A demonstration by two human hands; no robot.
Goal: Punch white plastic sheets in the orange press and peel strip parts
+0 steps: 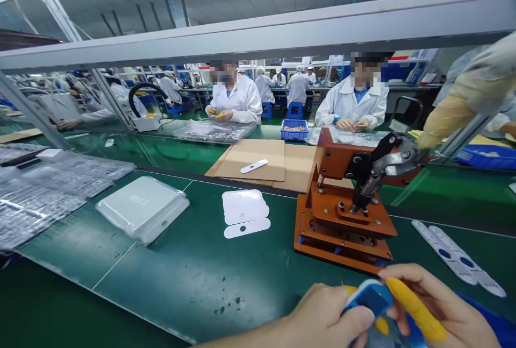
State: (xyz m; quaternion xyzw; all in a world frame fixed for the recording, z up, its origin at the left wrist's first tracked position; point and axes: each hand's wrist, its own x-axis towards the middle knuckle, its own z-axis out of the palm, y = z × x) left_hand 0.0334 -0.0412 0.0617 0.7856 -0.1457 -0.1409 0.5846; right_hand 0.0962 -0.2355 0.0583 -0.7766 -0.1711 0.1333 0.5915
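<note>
At the lower right, my left hand (pixel 330 313) is closed, its thumb pressed on a small blue part (pixel 370 300) with a dark face and a whitish edge. My right hand (pixel 439 305) wears yellow finger cots and pinches the same part from the other side. Its lower portion is hidden behind my fingers, so its full shape does not show. Just beyond the hands stands an orange toggle press fixture (pixel 346 219) with a metal lever. Right of the fixture lie long, rounded white strips (pixel 455 256) with dark round spots.
White rounded strips (pixel 246 213) lie mid-bench. A plastic-wrapped stack (pixel 143 208) sits to the left, beside clear trays (pixel 48 192). Cardboard (pixel 258 151) holds one strip (pixel 253 166). Opposite, co-workers in white coats sit near a blue basket (pixel 294 130). A metal beam (pixel 258 30) crosses overhead.
</note>
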